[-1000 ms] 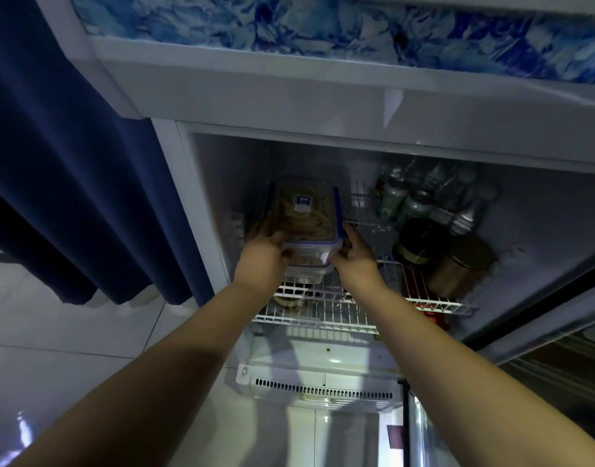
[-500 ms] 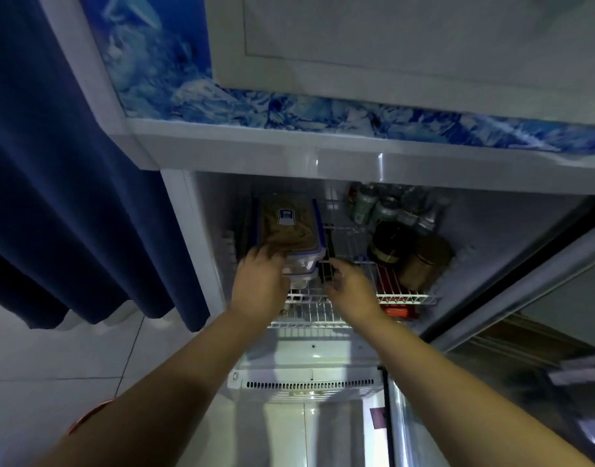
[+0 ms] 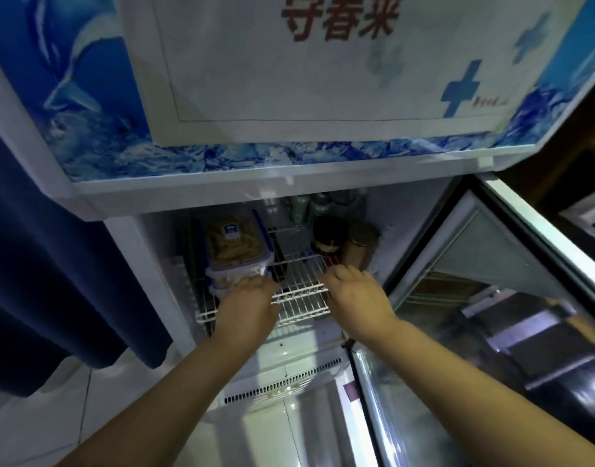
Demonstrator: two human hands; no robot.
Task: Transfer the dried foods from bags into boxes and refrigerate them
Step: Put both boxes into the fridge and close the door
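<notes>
At wire shelf [image 3: 299, 298], L hand [image 3: 247, 306] by boxes [image 3: 237, 239], R hand [image 3: 355, 293] apart: fingertips hidden, grip unclear.

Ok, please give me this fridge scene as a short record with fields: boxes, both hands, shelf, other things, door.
boxes: stacked at the left of the shelf, lid on top, dried food inside
shelf: white wire, holds boxes and jars
left hand: at the low front of the boxes; grip unclear
right hand: open, over the shelf, fingers toward the jars
jars: two, at the right of the shelf
cans: at the back
door: open, at the right
</notes>
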